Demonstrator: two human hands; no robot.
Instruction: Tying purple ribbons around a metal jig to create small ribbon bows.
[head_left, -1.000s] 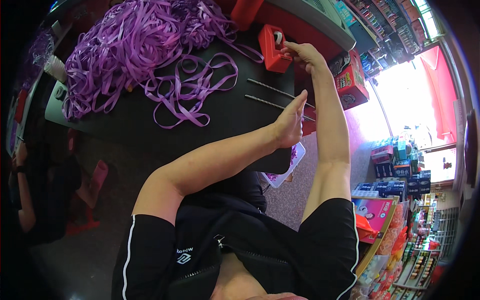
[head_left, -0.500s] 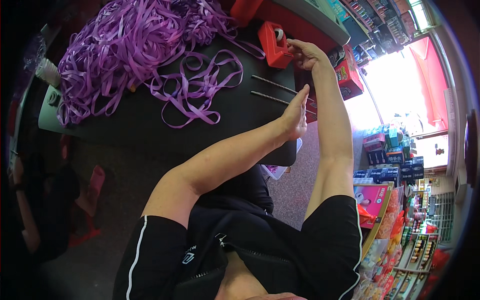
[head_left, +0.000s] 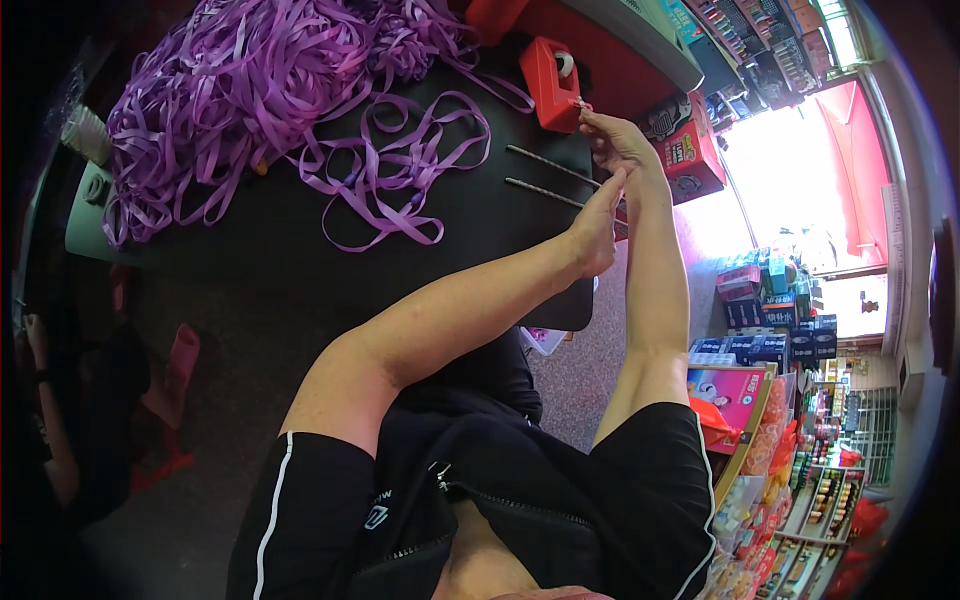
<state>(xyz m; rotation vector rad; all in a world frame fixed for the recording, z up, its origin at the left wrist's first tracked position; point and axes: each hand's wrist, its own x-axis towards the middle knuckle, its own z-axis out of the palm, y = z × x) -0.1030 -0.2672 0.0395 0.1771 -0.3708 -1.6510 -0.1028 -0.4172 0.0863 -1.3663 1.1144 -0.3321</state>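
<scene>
My right hand reaches to the front end of a red tape dispenser near the table's far right corner. Its fingertips pinch at the cutter, where a small bit of clear tape seems to show. A pale tape roll sits inside the dispenser. My left hand is edge-on below the right wrist, fingers stretched out and close together; its palm side is hidden. Two thin twisted metal rods stand out beside it, their right ends hidden behind the hands.
A large heap of purple ribbon straps covers the dark table's far left, with loose loops nearer. Beyond my right hand stands a red box. A person is at the left; shelves of goods line the right.
My right hand has come slightly nearer, its fingertips now at the dispenser's front end. The left hand has shifted a little right, with its fingertips at the right wrist.
</scene>
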